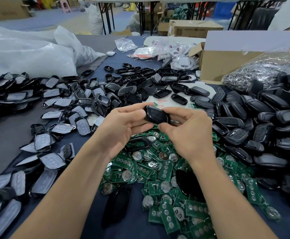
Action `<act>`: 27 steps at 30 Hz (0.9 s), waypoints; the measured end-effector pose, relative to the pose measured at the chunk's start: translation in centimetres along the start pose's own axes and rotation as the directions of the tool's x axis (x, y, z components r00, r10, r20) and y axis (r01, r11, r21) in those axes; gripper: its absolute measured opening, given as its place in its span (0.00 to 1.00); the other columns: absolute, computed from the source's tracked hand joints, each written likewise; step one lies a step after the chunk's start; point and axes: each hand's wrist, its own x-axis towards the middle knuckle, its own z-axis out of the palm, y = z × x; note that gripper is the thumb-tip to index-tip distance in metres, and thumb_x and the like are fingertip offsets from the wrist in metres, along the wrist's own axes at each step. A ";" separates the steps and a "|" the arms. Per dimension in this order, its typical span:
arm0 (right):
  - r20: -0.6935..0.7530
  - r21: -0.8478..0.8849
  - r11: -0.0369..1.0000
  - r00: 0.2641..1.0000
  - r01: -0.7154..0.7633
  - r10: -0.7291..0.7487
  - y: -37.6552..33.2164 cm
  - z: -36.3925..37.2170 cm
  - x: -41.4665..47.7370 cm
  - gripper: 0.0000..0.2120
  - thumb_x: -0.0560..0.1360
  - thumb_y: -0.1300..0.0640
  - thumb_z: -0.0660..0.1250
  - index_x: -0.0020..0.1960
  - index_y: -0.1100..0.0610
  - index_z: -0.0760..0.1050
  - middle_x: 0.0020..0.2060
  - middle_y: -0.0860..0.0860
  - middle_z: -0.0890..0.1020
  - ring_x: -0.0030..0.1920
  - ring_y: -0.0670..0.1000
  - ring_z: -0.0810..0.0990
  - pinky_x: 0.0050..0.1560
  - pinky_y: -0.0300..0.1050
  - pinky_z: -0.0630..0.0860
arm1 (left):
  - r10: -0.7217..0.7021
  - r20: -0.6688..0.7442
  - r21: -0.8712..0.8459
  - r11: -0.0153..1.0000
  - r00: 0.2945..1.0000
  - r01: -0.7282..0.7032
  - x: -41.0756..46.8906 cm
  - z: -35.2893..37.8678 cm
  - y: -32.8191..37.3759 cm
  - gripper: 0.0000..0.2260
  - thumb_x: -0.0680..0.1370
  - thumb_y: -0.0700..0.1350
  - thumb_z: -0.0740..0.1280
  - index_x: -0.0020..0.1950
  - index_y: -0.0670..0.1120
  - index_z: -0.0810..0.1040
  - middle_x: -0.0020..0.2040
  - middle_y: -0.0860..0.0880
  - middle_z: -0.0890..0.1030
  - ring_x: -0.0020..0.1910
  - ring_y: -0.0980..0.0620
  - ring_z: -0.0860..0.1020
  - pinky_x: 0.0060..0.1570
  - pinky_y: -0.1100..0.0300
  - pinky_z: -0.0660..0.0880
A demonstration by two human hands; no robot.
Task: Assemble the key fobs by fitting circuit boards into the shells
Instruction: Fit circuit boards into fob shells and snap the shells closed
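Observation:
A black key fob shell [155, 114] is held above the table between both hands. My left hand [123, 128] grips its left end with thumb on top and fingers curled underneath. My right hand [187, 130] pinches its right end. Below the hands lies a heap of green circuit boards [159, 171] with round coin cells. Whether a board sits inside the held shell is hidden.
Black shell halves [140, 85] pile up behind the hands and at the right [265, 128]. Grey rubber button pads [49, 140] cover the left side. A cardboard box [227, 64], a bag of metal key rings [261, 69] and white plastic bags [28, 52] stand at the back.

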 end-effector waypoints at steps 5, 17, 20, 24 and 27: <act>0.034 0.083 0.996 0.999 -0.040 0.037 0.4 -0.1 0.2 0.22 0.65 0.66 0.82 0.45 0.39 0.84 0.41 0.33 0.86 0.46 0.37 0.86 0.50 0.34 0.82 | 0.115 0.013 0.068 0.991 0.993 -0.116 0.2 -0.1 -0.5 0.19 0.71 0.37 0.73 0.63 0.43 0.84 0.57 0.42 0.87 0.56 0.47 0.86 0.53 0.59 0.83; 0.055 0.058 0.993 0.994 -0.103 0.100 0.4 -0.5 0.3 0.19 0.65 0.63 0.83 0.48 0.43 0.87 0.41 0.40 0.88 0.45 0.39 0.87 0.49 0.38 0.83 | 0.144 0.011 0.179 0.973 0.990 -0.143 0.1 0.0 -0.3 0.16 0.74 0.41 0.74 0.62 0.45 0.85 0.55 0.44 0.88 0.53 0.49 0.87 0.50 0.59 0.83; 0.005 -0.104 0.993 0.999 -0.051 0.052 -0.1 0.0 -0.2 0.18 0.66 0.62 0.80 0.53 0.47 0.88 0.39 0.35 0.86 0.44 0.39 0.86 0.51 0.40 0.84 | 0.128 -0.039 0.271 0.956 0.991 -0.113 0.0 0.2 -0.2 0.12 0.79 0.37 0.72 0.60 0.46 0.86 0.51 0.43 0.89 0.47 0.50 0.87 0.44 0.62 0.82; -0.060 -0.229 0.972 0.996 0.054 -0.069 -0.6 0.5 -0.7 0.19 0.68 0.64 0.78 0.57 0.48 0.86 0.41 0.36 0.83 0.44 0.46 0.86 0.55 0.46 0.84 | 0.138 -0.104 0.247 0.963 0.985 -0.109 -0.1 0.9 -0.4 0.09 0.82 0.38 0.70 0.59 0.45 0.87 0.49 0.42 0.89 0.42 0.48 0.87 0.42 0.62 0.83; -0.092 -0.297 0.948 0.985 0.115 -0.148 -0.7 1.0 -1.0 0.20 0.67 0.64 0.78 0.57 0.48 0.86 0.48 0.41 0.86 0.46 0.47 0.85 0.56 0.47 0.83 | 0.179 -0.188 0.268 0.955 0.966 -0.125 -0.1 1.5 -0.8 0.06 0.82 0.41 0.71 0.53 0.47 0.88 0.46 0.44 0.89 0.39 0.47 0.87 0.40 0.61 0.83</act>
